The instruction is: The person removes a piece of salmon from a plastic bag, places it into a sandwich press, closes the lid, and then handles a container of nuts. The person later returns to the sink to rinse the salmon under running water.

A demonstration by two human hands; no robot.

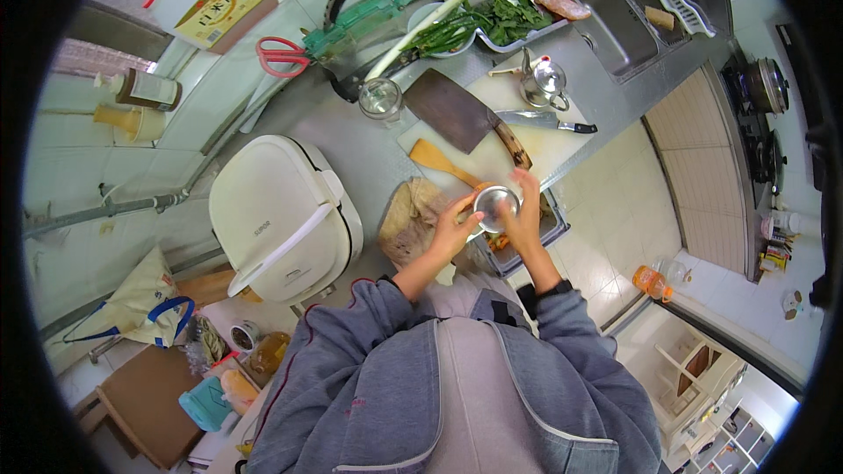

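Note:
A round metal-and-glass vessel (496,209) is between my hands, its opening turned up. The fingers of my left hand (456,227) wrap its left side. My right hand (525,220) is at its right side, the thumb over the opening and the fingers blurred, so its grip is unclear. Just beyond lie a wooden spatula (435,158) and a cleaver (451,108) with a worn wooden handle, on a white cutting board (573,145). A kitchen knife (537,120) and a small metal pot with a spout (544,83) are farther right on the board. A crumpled cloth (411,220) lies left of my hands.
A white lidded rice cooker (276,217) stands left. A drinking glass (380,99), red-handled scissors (283,57) and a tray of leafy greens (517,20) are farther back, near the sink (612,26). A bin (560,227) with scraps stands below the counter's edge.

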